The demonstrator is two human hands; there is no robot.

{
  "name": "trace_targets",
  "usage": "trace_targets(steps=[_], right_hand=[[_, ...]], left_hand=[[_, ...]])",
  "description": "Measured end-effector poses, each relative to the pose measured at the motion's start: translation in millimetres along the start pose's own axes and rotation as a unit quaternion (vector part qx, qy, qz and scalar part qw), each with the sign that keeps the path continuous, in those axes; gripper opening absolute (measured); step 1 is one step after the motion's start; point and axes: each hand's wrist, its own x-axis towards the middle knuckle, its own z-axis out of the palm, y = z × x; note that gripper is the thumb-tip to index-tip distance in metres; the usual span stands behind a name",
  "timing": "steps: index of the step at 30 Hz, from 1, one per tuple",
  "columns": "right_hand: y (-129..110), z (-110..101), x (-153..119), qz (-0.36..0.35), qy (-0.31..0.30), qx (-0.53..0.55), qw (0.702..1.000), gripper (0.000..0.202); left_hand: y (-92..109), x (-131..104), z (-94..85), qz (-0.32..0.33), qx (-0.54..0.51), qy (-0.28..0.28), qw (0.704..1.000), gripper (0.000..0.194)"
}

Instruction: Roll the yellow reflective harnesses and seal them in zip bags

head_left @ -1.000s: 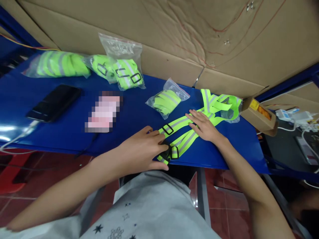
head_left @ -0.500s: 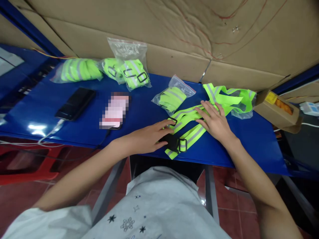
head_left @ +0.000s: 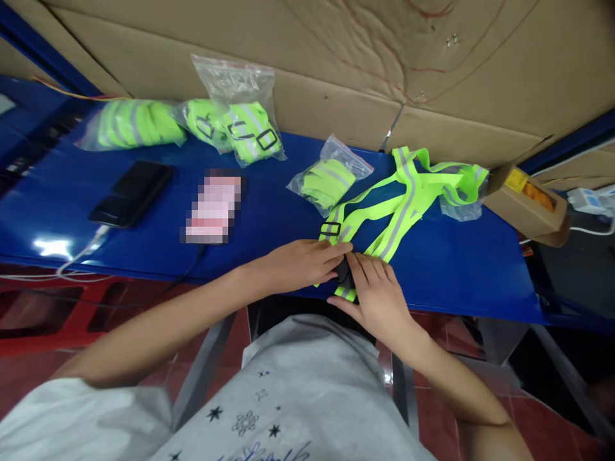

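Observation:
A lime-yellow reflective strap harness (head_left: 408, 192) with silver-grey stripes lies loosely spread, its straps running down to the table's front edge. At the lower end is a black buckle (head_left: 343, 274), partly covered by fingers. My left hand (head_left: 307, 262) is closed on the buckle's left side, its fingertips reaching over the top. From the right, my right hand (head_left: 377, 291) grips the buckle and the strap end beside it, thumb underneath near the edge. A black slide adjuster (head_left: 330, 228) sits on a strap just above my left fingers.
A bagged lime strap bundle (head_left: 328, 182) lies behind my hands, with several more bagged bundles (head_left: 139, 123) at the back left. A phone (head_left: 214, 210) with a blurred screen and a black power bank (head_left: 132, 193) with a white cable are left. A cardboard box (head_left: 526, 205) stands right.
My right hand has come down and left from the upper straps to the buckle. My left hand has shifted slightly right, and both hands now meet there.

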Motion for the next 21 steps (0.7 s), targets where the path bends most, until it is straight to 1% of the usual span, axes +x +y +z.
trace_targets(steps=[4,8,10,12,14,16,18,19,20,21], right_hand=[[4,-9,0,-0.002,-0.023,-0.005,1.0,0.069],[9,-14,-2,0.002,-0.022,-0.011,1.0,0.059],[17,-16,-5,0.01,-0.021,0.014,1.0,0.05],[28,-21,-11,0.034,-0.018,0.075,0.996,0.036],[42,-29,-19,0.078,-0.018,0.163,0.983,0.027],[59,-38,-29,0.123,-0.008,0.251,0.96,0.028],[76,-47,-41,0.154,0.017,0.32,0.935,0.031],[85,-51,-47,0.162,0.034,0.354,0.921,0.032],[93,-55,-53,0.166,0.052,0.387,0.906,0.035],[100,-59,-58,0.165,0.068,0.418,0.891,0.039]], left_hand=[[1,-4,-1.8,-0.013,-0.032,-0.004,0.999,0.027],[-2,-9,-2.0,-0.031,-0.044,0.001,0.999,0.03],[-8,-13,-8.8,-0.059,-0.082,0.025,0.995,0.029],[-17,-19,-20.9,-0.105,-0.146,0.078,0.981,0.025],[-28,-26,-33.2,-0.158,-0.208,0.163,0.951,0.023],[-39,-32,-39.7,-0.199,-0.267,0.274,0.902,0.025],[-50,-37,-38.1,-0.223,-0.326,0.372,0.84,0.027],[-55,-39,-35.1,-0.225,-0.35,0.409,0.812,0.027],[-59,-40,-31.7,-0.233,-0.363,0.436,0.79,0.028],[-62,-41,-28.8,-0.247,-0.365,0.45,0.777,0.029]])
